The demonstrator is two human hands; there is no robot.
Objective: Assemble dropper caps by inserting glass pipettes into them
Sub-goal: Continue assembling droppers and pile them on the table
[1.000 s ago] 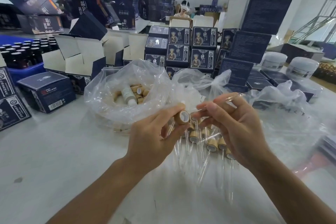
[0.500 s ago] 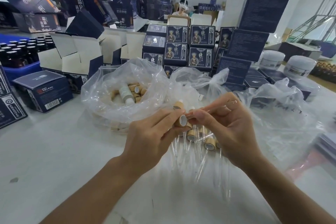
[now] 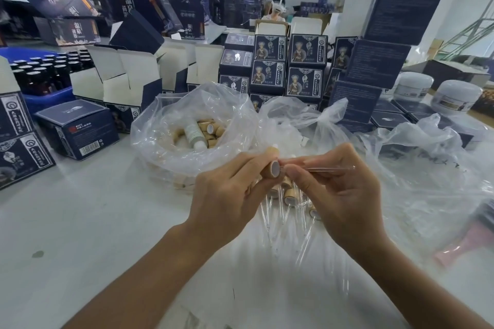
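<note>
left hand (image 3: 227, 195) fingers curled round tan dropper cap (image 3: 273, 168); right hand (image 3: 339, 195) pinches glass pipette (image 3: 331, 168), tip at cap opening.

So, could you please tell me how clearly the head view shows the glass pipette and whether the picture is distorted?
Head view: the pipette in the right hand is faint, nearly lost against skin; wide-angle bending tilts the box stacks at the edges; soft glare on the bags.

Bare table (image 3: 88, 224) is lying open across the lower left of the frame. Plastic bags (image 3: 187, 125) are crowding the centre and right, finished droppers (image 3: 288, 195) are littering the middle, and stacked boxes (image 3: 291, 69) are walling off the upper half.
</note>
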